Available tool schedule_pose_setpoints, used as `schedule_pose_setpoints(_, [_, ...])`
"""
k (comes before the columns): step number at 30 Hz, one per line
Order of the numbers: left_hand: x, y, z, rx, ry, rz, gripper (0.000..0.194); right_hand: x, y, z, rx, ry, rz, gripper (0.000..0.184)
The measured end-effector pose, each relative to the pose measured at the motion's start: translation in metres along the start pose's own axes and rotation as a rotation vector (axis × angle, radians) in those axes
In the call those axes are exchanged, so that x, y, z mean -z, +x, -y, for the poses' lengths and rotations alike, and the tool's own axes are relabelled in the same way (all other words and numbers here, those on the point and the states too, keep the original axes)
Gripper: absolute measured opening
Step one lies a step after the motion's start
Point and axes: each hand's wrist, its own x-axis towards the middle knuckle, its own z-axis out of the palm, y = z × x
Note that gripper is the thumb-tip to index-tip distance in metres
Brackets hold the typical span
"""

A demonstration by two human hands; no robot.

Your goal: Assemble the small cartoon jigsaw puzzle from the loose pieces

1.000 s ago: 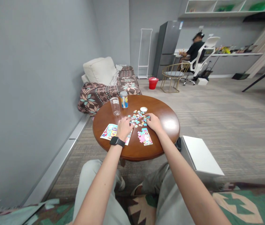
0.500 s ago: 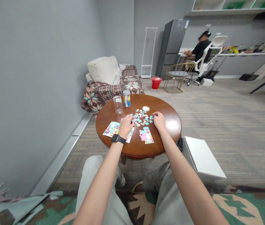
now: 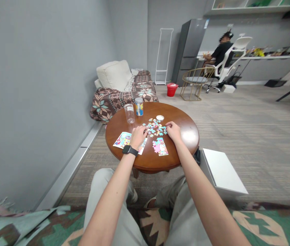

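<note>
Loose jigsaw pieces (image 3: 155, 128) lie in a spread pile at the middle of the round wooden table. At the pile's left edge is my left hand (image 3: 138, 136), its fingers loosely bent and apart from the thumb, with a dark watch on the wrist. It covers part of a printed picture sheet (image 3: 123, 139). My right hand (image 3: 174, 131) rests at the pile's right edge, thumb and fingers drawn together beside the pieces; whatever is between the fingertips is too small to make out. Below the pile lies a joined puzzle section (image 3: 160, 147), pink and light blue with a notched left side.
A clear glass (image 3: 129, 114) and a cartoon-printed tin (image 3: 139, 107) stand at the back left of the table (image 3: 185, 153). A round white lid (image 3: 160, 118) lies behind the pile. A white box (image 3: 223, 169) is at the right. Farther back, a person (image 3: 221, 51) sits at a counter.
My right hand has shifted right, from over the pieces to the pile's right edge. My left hand stays near the left edge, fingers drawn closer together. The view has swung slightly left.
</note>
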Motion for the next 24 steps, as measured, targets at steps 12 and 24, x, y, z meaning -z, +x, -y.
schedule_pose_setpoints(12, [0.0061,-0.0015,-0.0027,0.092,-0.173,-0.131,0.016,0.0015,-0.0016,-0.0007,0.031,0.079,-0.004,0.027])
schedule_pose_setpoints(24, [0.0016,-0.0005,0.0012,0.048,-0.213,-0.120,0.014,0.0007,-0.0017,-0.0021,0.033,0.111,0.000,0.026])
